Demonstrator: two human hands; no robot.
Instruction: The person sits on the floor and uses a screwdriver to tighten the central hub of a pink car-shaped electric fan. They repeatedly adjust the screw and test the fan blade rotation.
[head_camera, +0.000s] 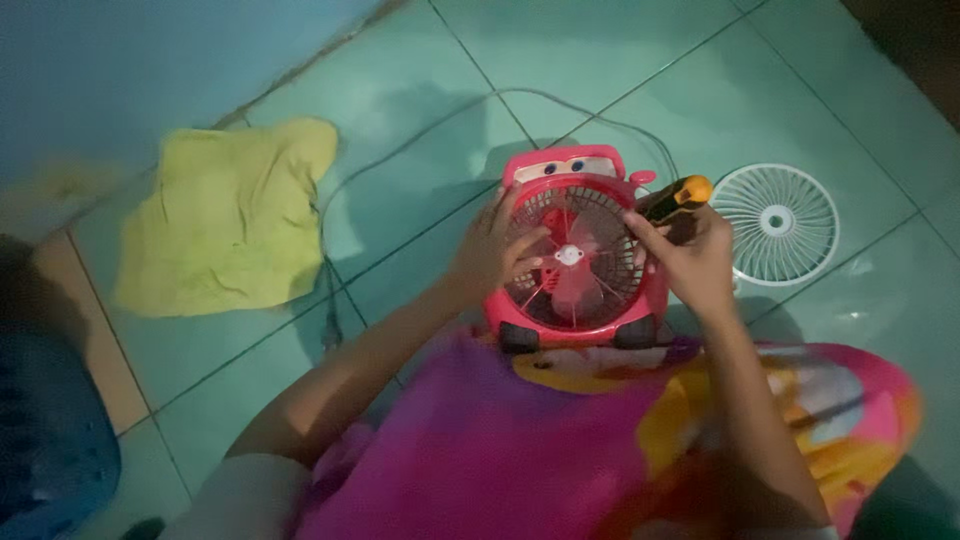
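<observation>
Over my lap, draped in bright pink and yellow cloth (560, 440), I steady a small red car-shaped fan (578, 250) lying face-up on the green tiled floor (420, 150), just in front of my knees. My left hand (495, 250) rests spread on the fan's left rim, fingers on the grille, not closed around anything; my right hand (690, 255) is closed on a screwdriver with an orange-and-black handle (678, 197) at the right rim. The fan looks like light, stiff plastic, thin-barred and likely easy to crack, so the thick outer rim seems the safest hold. Beyond lie a white grille cover (776, 222), well right, and a yellow cloth (225, 220), left.
</observation>
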